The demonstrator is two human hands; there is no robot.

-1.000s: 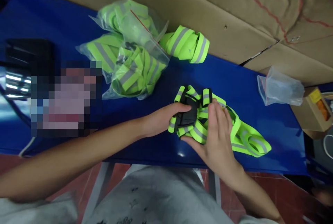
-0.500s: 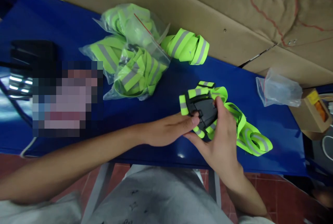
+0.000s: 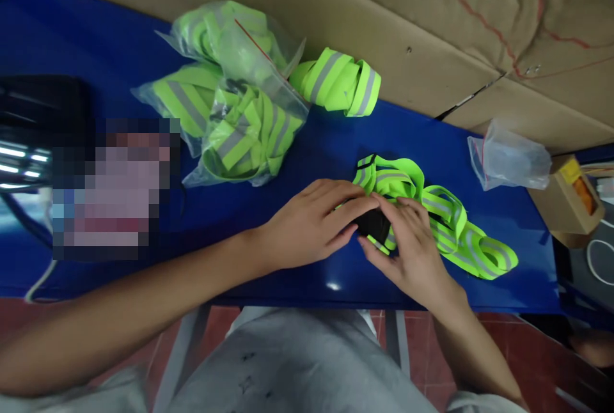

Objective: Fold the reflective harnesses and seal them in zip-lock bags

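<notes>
Left hand (image 3: 311, 224) and right hand (image 3: 415, 250) grip a partly hidden black buckle (image 3: 375, 225); the fluorescent yellow-green strap (image 3: 441, 207), grey-striped, loops rightward.

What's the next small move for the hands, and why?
I'd probably have the left hand steady the black piece while the right hand gathers the loose yellow-green strap. Both hands meet around that piece, but the strap's loops sprawl across the blue table, beyond the right hand.
</notes>
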